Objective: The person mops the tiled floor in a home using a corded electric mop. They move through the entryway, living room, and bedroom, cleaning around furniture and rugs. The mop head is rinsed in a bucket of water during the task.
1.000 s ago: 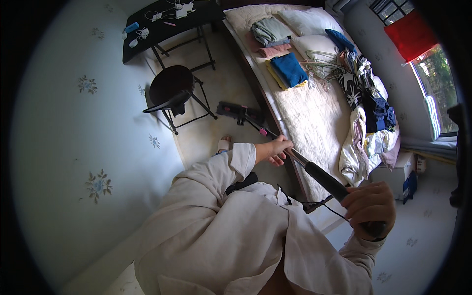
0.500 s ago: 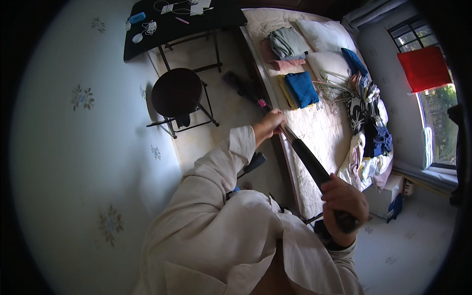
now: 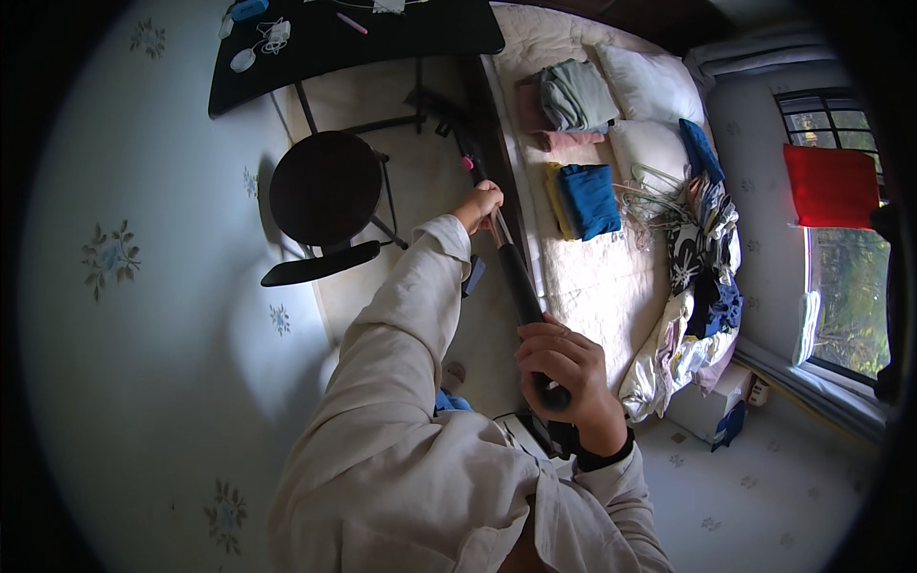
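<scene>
- Right now a long dark pole (image 3: pixel 511 277), likely a vacuum or mop handle, runs from the person's chest out along the strip of floor (image 3: pixel 420 191) beside the bed (image 3: pixel 592 286), its far head (image 3: pixel 441 107) lying near the desk legs.
- The right hand (image 3: pixel 564 368) is closed around the near end of the pole, fingers wrapped over the grip.
- The left hand (image 3: pixel 478 204) is closed around the pole farther out, arm stretched forward in a pale sleeve (image 3: pixel 401 315).
- The pole lies just beside the bed's long left edge, almost parallel to it.
- The floor strip is narrow: the bed edge bounds it on the right, and a round dark stool (image 3: pixel 325 186) stands on its left side, close to the wall.
- A black desk (image 3: pixel 382 33) closes the far end of the strip; small items lie on its top.
- On the bed, folded clothes (image 3: pixel 573 95) sit near the far end, a blue folded piece (image 3: pixel 587 199) at the middle by the left edge, with hangers (image 3: pixel 659 186) and a heap of mixed clothes (image 3: pixel 702 277) along the right edge.
- A window (image 3: pixel 841 277) with a red cloth (image 3: pixel 829 186) hung at it lies past the bed's right side.
</scene>
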Motion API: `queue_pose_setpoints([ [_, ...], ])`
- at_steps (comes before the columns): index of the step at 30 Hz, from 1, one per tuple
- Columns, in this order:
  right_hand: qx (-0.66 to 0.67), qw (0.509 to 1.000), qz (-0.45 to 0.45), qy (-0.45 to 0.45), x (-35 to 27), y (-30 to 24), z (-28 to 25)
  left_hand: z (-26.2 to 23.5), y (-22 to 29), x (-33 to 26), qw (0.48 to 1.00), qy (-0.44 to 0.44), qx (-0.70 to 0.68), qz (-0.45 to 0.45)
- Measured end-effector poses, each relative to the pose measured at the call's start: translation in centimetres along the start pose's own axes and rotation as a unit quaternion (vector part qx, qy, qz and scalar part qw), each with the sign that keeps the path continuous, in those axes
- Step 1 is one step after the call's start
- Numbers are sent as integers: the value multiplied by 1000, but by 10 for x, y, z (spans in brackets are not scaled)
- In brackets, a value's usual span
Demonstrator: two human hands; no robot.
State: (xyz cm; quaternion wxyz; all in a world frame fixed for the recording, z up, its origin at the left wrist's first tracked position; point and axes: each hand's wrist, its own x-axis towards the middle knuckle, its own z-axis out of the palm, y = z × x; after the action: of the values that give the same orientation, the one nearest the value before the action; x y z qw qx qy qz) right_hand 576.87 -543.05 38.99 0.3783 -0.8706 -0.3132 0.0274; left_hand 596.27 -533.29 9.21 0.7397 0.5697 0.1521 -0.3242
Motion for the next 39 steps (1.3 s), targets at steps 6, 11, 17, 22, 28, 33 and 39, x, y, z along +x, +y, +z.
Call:
queue_pose_setpoints([
  [6, -31, 998, 19, -58, -22, -24, -20, 28, -16, -31, 999, -19, 40, -14],
  [11, -33, 995, -12, -91, -62, -59, -25, 55, -51, -82, 997, -69, 19, -32],
  [17, -14, 996, -37, -86, -144, -93, -53, 97, -98, -164, 994, -93, 56, -20],
  [22, 17, 997, -58, -49, -229, -114, -63, 127, -145, -228, 991, -107, 72, -24],
  [28, 15, 980, -95, -173, -290, -147, -90, 170, -198, -298, 992, -114, 46, -41],
  [33, 39, 983, -154, -91, -316, -177, -116, 211, -202, -341, 991, -131, -16, -25],
  [39, 52, 994, -96, -1, -323, -171, -105, 213, -181, -321, 991, -39, -124, 16],
])
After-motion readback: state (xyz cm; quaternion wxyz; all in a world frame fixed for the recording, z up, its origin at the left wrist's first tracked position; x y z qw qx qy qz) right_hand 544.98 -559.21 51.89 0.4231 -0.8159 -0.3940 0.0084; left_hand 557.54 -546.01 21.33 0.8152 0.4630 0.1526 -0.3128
